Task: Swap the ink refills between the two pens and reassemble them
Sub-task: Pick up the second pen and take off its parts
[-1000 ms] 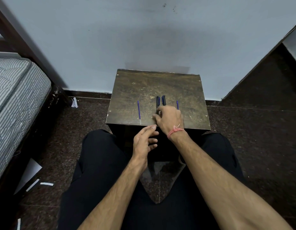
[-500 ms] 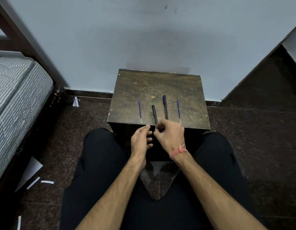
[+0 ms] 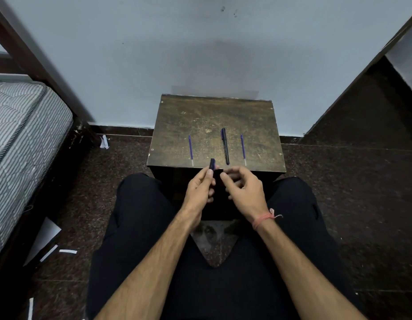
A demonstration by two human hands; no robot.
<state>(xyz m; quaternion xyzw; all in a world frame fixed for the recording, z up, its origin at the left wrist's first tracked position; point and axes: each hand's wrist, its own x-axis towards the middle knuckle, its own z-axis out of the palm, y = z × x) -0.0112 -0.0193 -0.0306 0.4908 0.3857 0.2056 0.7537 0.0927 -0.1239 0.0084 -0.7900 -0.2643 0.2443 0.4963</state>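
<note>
While my left hand [image 3: 200, 188] pinches the pen barrel [image 3: 212, 164] at lower centre, right hand [image 3: 243, 189] loosely curled and empty, I should take the right refill [image 3: 243, 149] and slide it in straight.

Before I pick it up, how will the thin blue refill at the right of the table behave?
The right refill is a bare, very thin rod, so it is probably light and may bend a little. It looks round and lies free on the flat table, so a push may roll it, perhaps toward the black pen beside it. Pinching it may be fiddly.
</note>
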